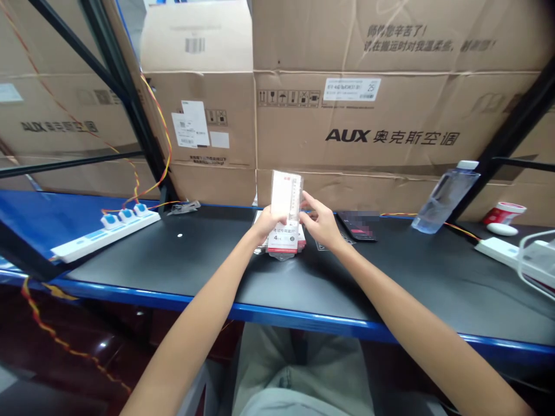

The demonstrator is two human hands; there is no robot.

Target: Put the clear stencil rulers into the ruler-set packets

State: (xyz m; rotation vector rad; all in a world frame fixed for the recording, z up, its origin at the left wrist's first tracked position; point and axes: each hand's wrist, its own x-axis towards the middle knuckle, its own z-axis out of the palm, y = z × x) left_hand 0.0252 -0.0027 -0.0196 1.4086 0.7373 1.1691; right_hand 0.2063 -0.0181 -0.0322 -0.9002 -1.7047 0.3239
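Note:
A flat clear packet (284,199) with a white and red printed card and a ruler inside stands upright before me, above the table. My left hand (263,224) grips its left edge, thumb across the front. At the right edge, my right hand (321,221) has its fingers bent and closed on the packet's side. Under and behind it lie more packets (302,242) with red and white print, mostly hidden by the held one.
A phone (359,225) lies right of my hands. Farther right are a clear bottle (446,196), a red and white tub (505,214) and a power strip (507,254). Another power strip (108,236) lies at left. Cardboard (390,162) walls the back; black posts (147,133) flank the table.

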